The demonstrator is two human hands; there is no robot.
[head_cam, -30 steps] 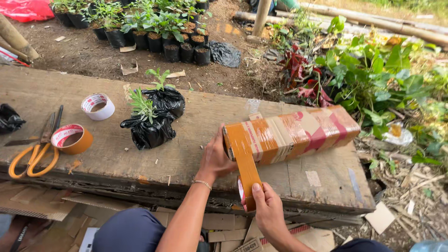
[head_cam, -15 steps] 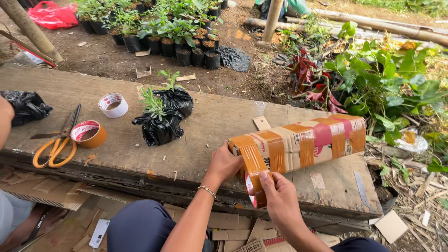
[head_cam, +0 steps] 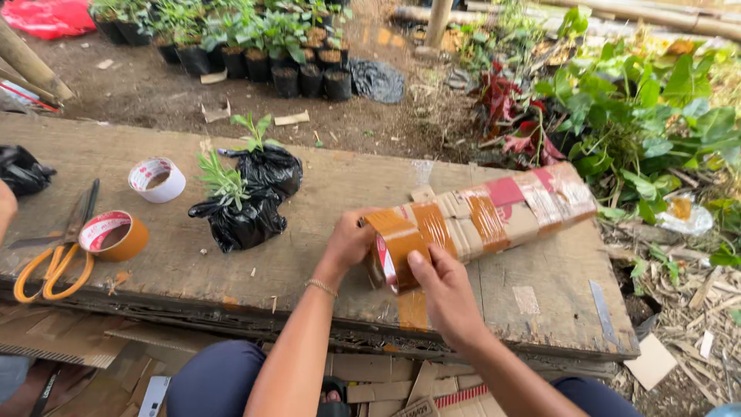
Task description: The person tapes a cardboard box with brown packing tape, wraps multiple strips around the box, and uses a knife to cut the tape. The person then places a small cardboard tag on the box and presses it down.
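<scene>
Taping the long cardboard parcel [head_cam: 494, 216] at the plank's [head_cam: 324, 286] 3 o'clock end — our left hand [head_cam: 351, 243] grips its near end, our right hand [head_cam: 440, 282] pinches the tape roll [head_cam: 390, 259]. Next, we judge, comes pressing the strip flat.

On the wooden worktop [head_cam: 309, 201] lie orange-handled scissors [head_cam: 50, 262], an orange-brown tape roll [head_cam: 114, 235] just beside them, a white tape roll [head_cam: 157, 179], and two seedlings in black plastic bags [head_cam: 251, 197]. Potted plants [head_cam: 247, 46] stand on the soil beyond; flattened cardboard [head_cam: 69, 340] lies below.
</scene>
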